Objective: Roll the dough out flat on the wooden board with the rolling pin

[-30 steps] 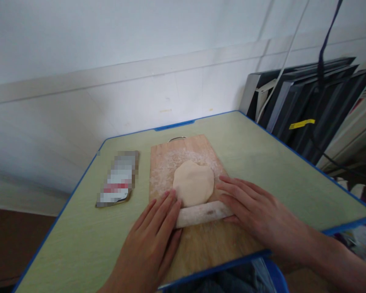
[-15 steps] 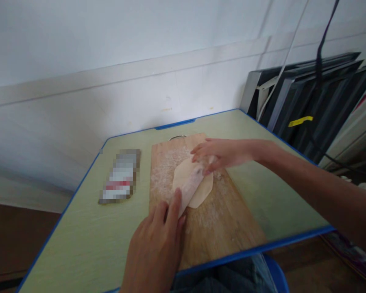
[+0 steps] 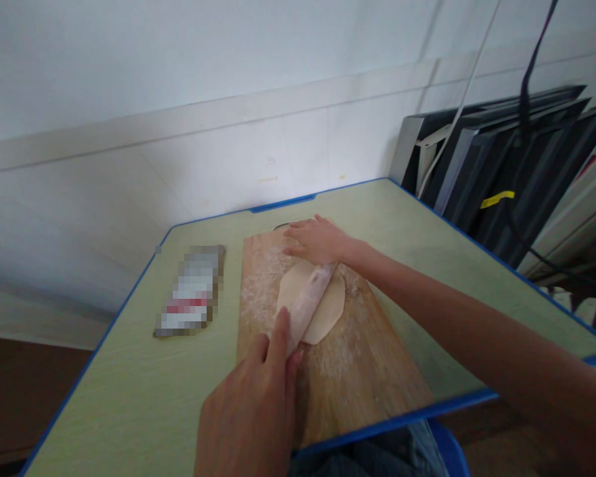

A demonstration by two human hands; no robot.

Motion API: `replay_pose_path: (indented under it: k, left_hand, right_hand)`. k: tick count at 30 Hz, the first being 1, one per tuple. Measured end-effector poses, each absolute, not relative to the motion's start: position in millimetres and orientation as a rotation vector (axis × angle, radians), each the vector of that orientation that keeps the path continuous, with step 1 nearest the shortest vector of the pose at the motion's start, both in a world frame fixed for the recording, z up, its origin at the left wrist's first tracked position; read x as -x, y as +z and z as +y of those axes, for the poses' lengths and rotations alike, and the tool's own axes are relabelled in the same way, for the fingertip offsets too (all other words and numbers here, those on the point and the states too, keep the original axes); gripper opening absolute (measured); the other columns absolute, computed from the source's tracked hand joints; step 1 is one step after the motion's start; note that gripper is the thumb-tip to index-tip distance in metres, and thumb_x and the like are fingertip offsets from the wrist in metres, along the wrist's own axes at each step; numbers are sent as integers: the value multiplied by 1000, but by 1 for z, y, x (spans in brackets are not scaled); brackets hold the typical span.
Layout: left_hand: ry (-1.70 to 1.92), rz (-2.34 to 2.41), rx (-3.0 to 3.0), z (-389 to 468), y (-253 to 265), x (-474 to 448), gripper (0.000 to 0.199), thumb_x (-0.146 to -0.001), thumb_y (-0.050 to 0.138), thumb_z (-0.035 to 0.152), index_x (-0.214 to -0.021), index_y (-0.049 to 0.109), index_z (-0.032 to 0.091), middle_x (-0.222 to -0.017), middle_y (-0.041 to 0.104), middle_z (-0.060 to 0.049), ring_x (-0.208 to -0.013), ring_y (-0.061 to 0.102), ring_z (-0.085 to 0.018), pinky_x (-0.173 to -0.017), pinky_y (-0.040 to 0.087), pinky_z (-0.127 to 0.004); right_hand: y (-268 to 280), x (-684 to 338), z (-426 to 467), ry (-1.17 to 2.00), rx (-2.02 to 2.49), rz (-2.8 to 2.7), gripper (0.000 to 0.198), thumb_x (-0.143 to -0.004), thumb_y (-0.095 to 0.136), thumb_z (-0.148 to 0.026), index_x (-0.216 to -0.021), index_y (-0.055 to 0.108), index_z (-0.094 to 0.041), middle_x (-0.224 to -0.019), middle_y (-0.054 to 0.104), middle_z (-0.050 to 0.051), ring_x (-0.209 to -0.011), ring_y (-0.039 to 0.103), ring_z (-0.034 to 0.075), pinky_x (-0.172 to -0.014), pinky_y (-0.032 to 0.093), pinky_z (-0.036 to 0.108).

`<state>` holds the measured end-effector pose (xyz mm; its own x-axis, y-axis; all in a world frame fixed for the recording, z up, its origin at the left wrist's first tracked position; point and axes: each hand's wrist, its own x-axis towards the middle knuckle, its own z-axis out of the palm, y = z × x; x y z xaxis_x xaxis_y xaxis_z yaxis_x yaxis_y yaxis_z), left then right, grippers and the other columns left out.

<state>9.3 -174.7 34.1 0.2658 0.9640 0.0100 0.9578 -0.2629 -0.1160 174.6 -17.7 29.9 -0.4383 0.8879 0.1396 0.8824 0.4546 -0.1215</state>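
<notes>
A flour-dusted rolling pin [image 3: 308, 303] lies slantwise across a flat, roundish sheet of dough [image 3: 328, 314]. My left hand [image 3: 248, 407] is closed around the pin's near end, its index finger stretched along it. Beyond the pin's far end, my right hand [image 3: 318, 240] lies palm down over the far part of the wooden cutting board [image 3: 362, 384], fingers spread and holding nothing. Whether its palm touches the pin's tip is hidden. Loose white flour [image 3: 263, 268] coats the board, mostly left of the dough.
A pixelated packet [image 3: 191, 291] lies left of the board on the pale green, blue-edged table [image 3: 144, 391]. Behind the table stands a white wall [image 3: 218, 165]. Dark flat panels [image 3: 496, 165] lean at the right, with a black cable [image 3: 526, 86] hanging before them.
My right hand has moved from the pin's far end, leftward and farther out over the board, and its fingers have spread. My left hand stays on the pin.
</notes>
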Motion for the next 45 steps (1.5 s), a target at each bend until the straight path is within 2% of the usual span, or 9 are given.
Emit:
replay_pose_path:
  k: [7, 10, 15, 19, 23, 29, 36, 41, 45]
  left_hand:
    - [171, -1758, 2411, -188, 22, -13, 54, -86, 33, 18, -138, 24, 30, -93, 62, -5, -55, 59, -13, -40, 41, -21]
    - [141, -1720, 2419, -188, 21, -13, 54, -85, 34, 16, -137, 26, 29, -95, 62, -5, -59, 60, -13, -42, 43, -20]
    - [167, -1772, 2416, -176, 28, -11, 46, -88, 30, 26, -134, 33, 31, -103, 63, -5, -60, 62, -15, -42, 43, -23]
    - [210, -1911, 2478, -161, 35, -6, 42, -89, 29, 35, -129, 41, 28, -98, 66, -6, -66, 64, -18, -53, 48, -28]
    - [177, -1958, 2534, -156, 37, -3, 44, -89, 26, 38, -127, 42, 25, -102, 66, -8, -76, 65, -20, -63, 49, -31]
    - [194, -1974, 2430, -165, 38, -13, 42, -88, 29, 37, -126, 43, 25, -99, 66, -8, -69, 64, -18, -55, 46, -27]
    - [189, -2012, 2438, -168, 44, -17, 40, -88, 29, 34, -124, 45, 23, -91, 68, -7, -69, 64, -20, -58, 46, -29]
    - [211, -2021, 2466, -169, 42, -17, 42, -88, 29, 34, -125, 43, 24, -102, 65, -9, -75, 65, -21, -61, 47, -31]
    - [263, -1999, 2505, -163, 46, -15, 43, -89, 26, 34, -129, 38, 24, -113, 61, -10, -78, 65, -21, -62, 47, -32]
  right_hand:
    - [27, -187, -36, 8, 1667, -2480, 48, -90, 28, -41, -133, 37, -21, -140, 35, 8, -127, 31, 26, -102, 18, 52]
    - [26, -191, -43, 40, 1706, -2458, 47, -91, 25, -37, -133, 37, -21, -139, 37, 7, -126, 33, 23, -103, 19, 50]
    - [26, -188, -39, 54, 1736, -2409, 47, -89, 28, -40, -128, 44, -20, -135, 43, 8, -122, 39, 24, -100, 25, 46]
    - [28, -176, -21, 63, 1750, -2385, 46, -86, 34, -46, -118, 53, -20, -125, 54, 9, -113, 49, 25, -94, 34, 42]
    - [27, -172, -13, 48, 1789, -2353, 45, -86, 35, -47, -115, 55, -20, -124, 54, 10, -112, 50, 25, -93, 36, 42]
    - [27, -182, -25, 148, 1828, -2264, 42, -86, 34, -39, -115, 56, -18, -121, 57, 8, -109, 52, 23, -90, 40, 35]
    - [28, -180, -26, 100, 1828, -2258, 36, -83, 37, -34, -104, 62, -18, -113, 62, 8, -104, 56, 23, -85, 43, 33]
    - [26, -179, -21, 73, 1801, -2318, 33, -83, 37, -32, -101, 61, -18, -111, 62, 10, -103, 56, 23, -84, 43, 32]
    - [22, -181, -22, 27, 1741, -2382, 37, -85, 35, -31, -109, 57, -15, -116, 58, 12, -108, 52, 24, -90, 39, 35]
